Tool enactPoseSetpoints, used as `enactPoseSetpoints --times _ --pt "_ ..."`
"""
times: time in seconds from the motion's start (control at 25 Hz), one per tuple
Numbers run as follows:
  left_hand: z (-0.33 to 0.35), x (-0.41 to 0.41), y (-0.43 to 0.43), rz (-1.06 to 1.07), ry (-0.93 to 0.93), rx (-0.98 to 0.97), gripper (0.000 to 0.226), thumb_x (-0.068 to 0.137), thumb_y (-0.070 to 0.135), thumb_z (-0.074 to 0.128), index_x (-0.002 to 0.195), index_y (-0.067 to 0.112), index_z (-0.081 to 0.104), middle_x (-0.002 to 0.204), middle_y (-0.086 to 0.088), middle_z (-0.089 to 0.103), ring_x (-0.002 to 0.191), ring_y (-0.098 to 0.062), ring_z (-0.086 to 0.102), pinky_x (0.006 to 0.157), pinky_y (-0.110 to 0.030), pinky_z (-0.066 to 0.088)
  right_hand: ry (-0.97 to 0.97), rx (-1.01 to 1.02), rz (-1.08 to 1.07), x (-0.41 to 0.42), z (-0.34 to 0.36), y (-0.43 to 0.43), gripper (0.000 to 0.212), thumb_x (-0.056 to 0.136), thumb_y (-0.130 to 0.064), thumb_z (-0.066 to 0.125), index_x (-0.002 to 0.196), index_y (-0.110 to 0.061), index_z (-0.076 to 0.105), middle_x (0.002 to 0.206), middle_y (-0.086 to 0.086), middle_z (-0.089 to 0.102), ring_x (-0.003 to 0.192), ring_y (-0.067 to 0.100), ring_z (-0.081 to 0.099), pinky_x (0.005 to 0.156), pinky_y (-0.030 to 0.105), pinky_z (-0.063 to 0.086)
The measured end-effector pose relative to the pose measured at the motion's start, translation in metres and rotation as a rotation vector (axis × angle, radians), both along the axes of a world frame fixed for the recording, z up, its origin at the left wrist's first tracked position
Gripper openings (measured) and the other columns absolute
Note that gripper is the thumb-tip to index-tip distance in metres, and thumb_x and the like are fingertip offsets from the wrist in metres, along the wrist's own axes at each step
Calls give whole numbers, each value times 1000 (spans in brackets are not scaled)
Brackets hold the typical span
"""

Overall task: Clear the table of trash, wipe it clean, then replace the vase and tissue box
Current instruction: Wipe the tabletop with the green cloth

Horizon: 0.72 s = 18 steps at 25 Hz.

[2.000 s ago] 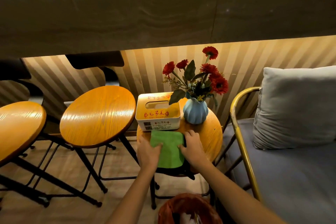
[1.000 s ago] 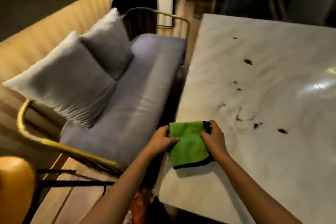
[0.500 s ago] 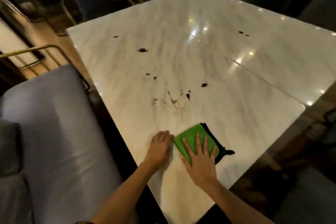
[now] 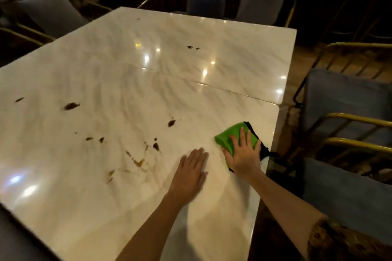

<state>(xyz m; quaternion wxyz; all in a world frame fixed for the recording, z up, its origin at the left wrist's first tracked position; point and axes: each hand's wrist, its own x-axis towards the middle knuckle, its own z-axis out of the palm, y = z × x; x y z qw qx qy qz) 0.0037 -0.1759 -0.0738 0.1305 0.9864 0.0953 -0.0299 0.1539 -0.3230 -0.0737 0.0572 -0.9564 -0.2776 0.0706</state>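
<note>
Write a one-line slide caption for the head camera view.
Right hand presses a green cloth flat on the stained marble table; left hand rests beside it.

We press our right hand (image 4: 244, 154) flat on a folded green cloth with black trim (image 4: 231, 136) near the right edge of the glossy white marble table (image 4: 127, 82). Our left hand (image 4: 191, 172) lies flat beside it, with dark brown stains (image 4: 137, 162) to its left.
</note>
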Motion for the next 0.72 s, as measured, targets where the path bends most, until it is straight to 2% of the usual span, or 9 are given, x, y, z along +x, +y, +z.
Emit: enactPoseSetpoints --times 0.08,0.12,0.2,0.28,0.36,0.44,0.52,0.6,0.72 --pt "-8 37 7 9 -11 35 65 90 50 1 151 26 0 159 6 -3 147 -12 -4 120 -40 1 -17 11 -2 34 -6 17 75 86 -65 6 148 -31 29 159 13 13 146 34 9 112 61 4" --pt "-12 48 10 21 -16 48 67 89 51 -2 151 26 -1 159 6 -4 147 -12 -5 119 -38 -3 -46 34 -10 44 -9 21 72 87 -63 7 149 -33 26 159 12 14 146 34 10 112 61 5" --pt "-16 58 11 34 -18 70 66 90 50 -2 151 26 -1 159 8 -4 147 -10 -4 117 -37 -6 -105 78 -39 43 -11 18 63 91 -56 18 147 -31 32 155 13 26 142 37 25 111 63 19" --pt "-17 55 9 42 -8 87 64 92 49 2 151 26 3 159 7 2 147 -11 0 118 -38 -2 -129 104 -10 -1 -14 0 59 91 -47 27 145 -29 37 152 14 33 138 37 33 108 60 26" --pt "-15 52 9 45 -15 101 62 93 48 4 151 25 6 159 5 8 147 -13 5 118 -39 0 -98 119 15 -64 -13 -27 61 88 -45 34 147 -29 34 154 12 30 140 36 29 108 59 22" --pt "-12 54 9 53 -7 91 62 94 48 5 151 25 6 159 5 9 147 -13 6 118 -39 0 -87 108 34 -76 -11 -48 63 87 -46 36 148 -32 30 156 9 25 143 34 24 109 58 20" --pt "-13 54 9 53 -7 104 60 95 47 8 151 25 5 159 4 9 147 -13 7 119 -39 2 -95 75 -15 -33 -12 -50 62 87 -49 34 147 -35 31 156 8 26 142 34 26 109 61 23" --pt "-17 53 10 50 -7 123 59 97 47 8 151 27 1 160 5 6 147 -12 4 118 -38 1 -93 49 -110 26 -8 -40 62 89 -52 24 148 -35 29 156 10 25 142 36 25 107 65 22" --pt "-19 54 9 52 -27 121 58 97 48 6 151 27 0 159 4 7 147 -12 4 116 -39 3 -38 -42 -144 98 -8 -18 62 92 -55 8 151 -36 8 160 8 5 147 33 4 112 63 5"
